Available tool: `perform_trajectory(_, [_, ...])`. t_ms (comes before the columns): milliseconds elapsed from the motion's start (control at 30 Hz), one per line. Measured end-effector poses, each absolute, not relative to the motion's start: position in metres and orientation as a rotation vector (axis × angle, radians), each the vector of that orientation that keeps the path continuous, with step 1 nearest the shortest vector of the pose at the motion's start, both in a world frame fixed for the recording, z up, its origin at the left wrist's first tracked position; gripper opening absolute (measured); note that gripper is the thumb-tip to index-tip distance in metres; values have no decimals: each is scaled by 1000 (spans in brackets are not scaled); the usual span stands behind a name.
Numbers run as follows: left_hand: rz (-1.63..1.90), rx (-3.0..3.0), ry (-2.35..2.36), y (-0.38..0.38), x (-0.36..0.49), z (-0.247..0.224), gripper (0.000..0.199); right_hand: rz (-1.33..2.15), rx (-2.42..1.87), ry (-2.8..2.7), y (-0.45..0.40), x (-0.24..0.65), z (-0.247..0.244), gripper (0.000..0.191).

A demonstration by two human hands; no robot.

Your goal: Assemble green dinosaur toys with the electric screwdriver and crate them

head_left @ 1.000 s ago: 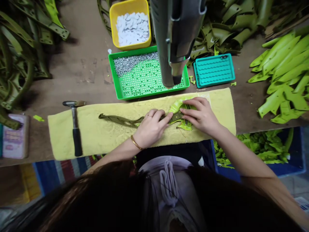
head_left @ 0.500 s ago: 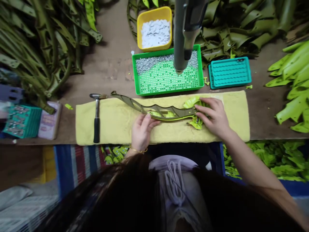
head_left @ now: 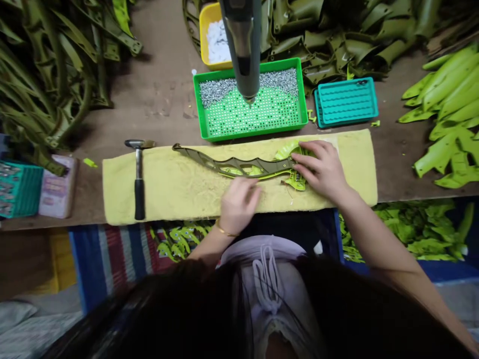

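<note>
A long olive-green curved plastic part (head_left: 232, 164) lies on the yellow cloth (head_left: 179, 199), with bright green pieces (head_left: 295, 180) at its right end and along its underside. My right hand (head_left: 320, 167) grips that right end between thumb and fingers. My left hand (head_left: 239, 202) is at the part's lower edge near the middle, fingers bent and somewhat blurred; whether it pinches anything is hidden. To the left a hammer (head_left: 139, 179) with a black handle lies on the cloth.
A power screwdriver (head_left: 243, 50) hangs over the green basket (head_left: 254, 132) of screws. Behind are a yellow tub (head_left: 205, 37) of white pieces and a teal tray (head_left: 348, 102). Olive parts (head_left: 56, 75) pile up left; bright green parts (head_left: 445, 109) lie right.
My left hand has let go of the part's middle and moved right along its lower edge. My right hand keeps its hold. The whole view has shifted slightly.
</note>
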State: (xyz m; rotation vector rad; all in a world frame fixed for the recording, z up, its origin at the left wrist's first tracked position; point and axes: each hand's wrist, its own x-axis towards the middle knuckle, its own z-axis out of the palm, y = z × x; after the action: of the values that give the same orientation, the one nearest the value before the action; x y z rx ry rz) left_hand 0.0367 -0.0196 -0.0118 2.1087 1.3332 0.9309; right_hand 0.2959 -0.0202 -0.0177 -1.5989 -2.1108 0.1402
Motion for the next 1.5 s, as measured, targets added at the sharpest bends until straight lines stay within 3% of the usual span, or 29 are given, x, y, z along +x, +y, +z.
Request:
perform_trajectory(100, [818,2440,1105,-25,75,-15,18,166,-1644,-2110,-18,297,-17,28])
perform_trajectory(267, [790,2438,1049,-21,93,-17,16,74,-1504,-2030,-32,293,0,30])
perform_trajectory(433, [767,2118,1032,-14,91,-2,9,157,-1492,-2094,-69,260,19,59])
perform_trajectory(500, [747,1867,1057,-9,93,4,7,210,-1615,-2107,-77,247,17,62])
perform_trajectory(667, [706,1459,1068,0,100,5,9,208,-1744,-1917,-75,239,2,44])
perform_trajectory(800, [669,1326,1075,-1,102,0,9,185,-1624,-1786,-65,248,-7,16])
perform_trajectory(867, [685,1427,1075,-2,102,-1,8,193,-1545,-1768,-62,255,-9,11])
perform_trajectory(1067, [868,2253,883,1,94,-17,18,86,-1665,-1979,-57,271,-7,18])
perform_trajectory(1500, [849,2296,825,2,91,-28,20,172,-1759,-2311,-49,280,5,27])
